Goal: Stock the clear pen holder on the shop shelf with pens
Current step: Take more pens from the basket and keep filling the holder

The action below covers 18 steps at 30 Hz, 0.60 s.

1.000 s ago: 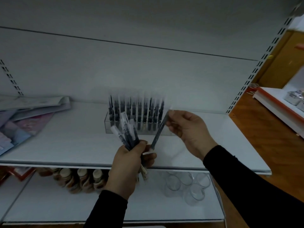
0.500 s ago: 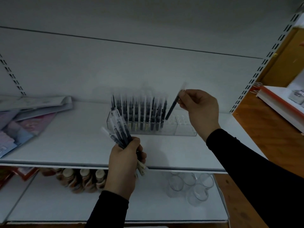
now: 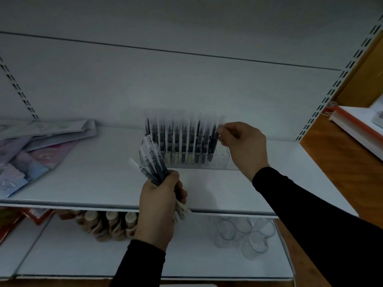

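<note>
Two hands work at a white shelf [image 3: 103, 183]. Right hand [image 3: 241, 145] pinches the top of a dark pen [image 3: 213, 145] standing nearly upright at the right end of the row in the clear pen holder [image 3: 219, 160], just left of its fingertips. Left hand [image 3: 158, 208], nearer and lower, grips a bundle of pens [image 3: 152, 162] fanning up and leftward. Glass cups [image 3: 244, 233] and bottles [image 3: 112, 223] sit on the shelf below.

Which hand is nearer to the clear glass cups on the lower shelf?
Left. The left hand grips a bundle of pens at the upper shelf's front edge, just left of the glass cups; the right hand is higher, at the pen holder.
</note>
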Motion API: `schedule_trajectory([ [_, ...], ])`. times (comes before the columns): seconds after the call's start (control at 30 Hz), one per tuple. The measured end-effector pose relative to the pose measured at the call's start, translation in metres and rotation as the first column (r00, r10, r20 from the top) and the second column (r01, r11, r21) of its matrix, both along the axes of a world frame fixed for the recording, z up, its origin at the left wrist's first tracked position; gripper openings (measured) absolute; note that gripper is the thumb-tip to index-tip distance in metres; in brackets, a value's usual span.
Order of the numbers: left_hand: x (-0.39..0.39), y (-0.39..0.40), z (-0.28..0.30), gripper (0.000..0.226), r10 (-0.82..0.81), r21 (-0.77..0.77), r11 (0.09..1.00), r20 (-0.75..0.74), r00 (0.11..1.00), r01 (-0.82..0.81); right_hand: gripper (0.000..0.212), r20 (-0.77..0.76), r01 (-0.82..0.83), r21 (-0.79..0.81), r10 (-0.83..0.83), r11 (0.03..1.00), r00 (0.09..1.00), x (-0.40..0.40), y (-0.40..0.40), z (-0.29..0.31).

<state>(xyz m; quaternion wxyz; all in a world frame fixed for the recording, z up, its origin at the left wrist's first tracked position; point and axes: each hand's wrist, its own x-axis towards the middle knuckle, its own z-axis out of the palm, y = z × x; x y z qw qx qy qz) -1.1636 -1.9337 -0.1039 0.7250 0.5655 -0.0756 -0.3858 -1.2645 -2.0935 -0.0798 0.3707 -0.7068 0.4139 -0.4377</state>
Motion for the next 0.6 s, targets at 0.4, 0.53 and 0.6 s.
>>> schedule_trajectory([
  [0.4,-0.004,0.000,-0.003,0.017,-0.129,0.022,0.992,0.050,0.990,0.128,0.009,-0.110,0.014,-0.045,-0.019,0.999,0.994,0.002,0.004,-0.007],
  [0.53,-0.006,-0.002,-0.006,0.018,-0.182,0.038,0.983,0.052,0.982,0.180,0.016,-0.124,0.051,-0.041,-0.056,0.998,0.991,-0.003,0.008,-0.008],
  [0.6,-0.009,-0.004,-0.007,0.017,-0.207,0.049,0.978,0.037,0.978,0.205,0.019,-0.108,0.084,-0.056,-0.089,0.995,0.990,-0.008,0.015,-0.007],
])
